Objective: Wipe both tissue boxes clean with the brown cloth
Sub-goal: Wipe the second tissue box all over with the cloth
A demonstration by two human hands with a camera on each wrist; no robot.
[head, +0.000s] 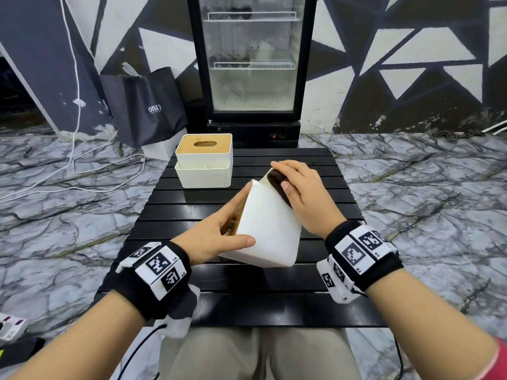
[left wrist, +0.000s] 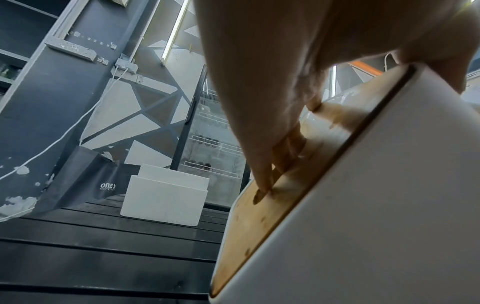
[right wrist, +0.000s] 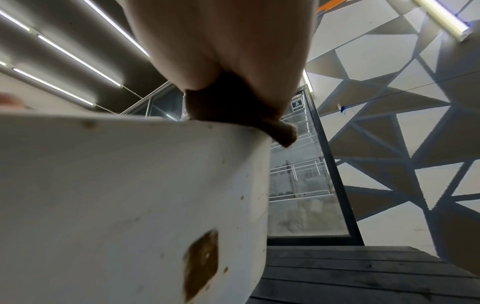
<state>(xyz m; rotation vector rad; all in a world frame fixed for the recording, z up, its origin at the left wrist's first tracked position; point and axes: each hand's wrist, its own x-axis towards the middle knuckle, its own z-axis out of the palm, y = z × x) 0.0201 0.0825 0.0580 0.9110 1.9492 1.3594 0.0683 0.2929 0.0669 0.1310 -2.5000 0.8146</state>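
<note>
A white tissue box [head: 267,223] with a wooden lid stands tipped on edge at the middle of the black slatted table [head: 192,278]. My left hand [head: 222,231] grips it, thumb on the white side and fingers on the wooden lid [left wrist: 262,218]. The right hand [head: 299,193] presses the brown cloth [head: 278,185] on the box's far upper side. In the right wrist view the cloth [right wrist: 233,111] sits on the box's top edge, and a brown stain [right wrist: 202,261] marks the white wall below. The second tissue box [head: 204,160], white with a wooden lid, stands upright at the table's far left.
A glass-door fridge [head: 251,58] stands behind the table. A dark paper bag [head: 145,105] leans on the wall to its left, with white cables [head: 74,165] on the marble floor. The table's near part lies over my lap.
</note>
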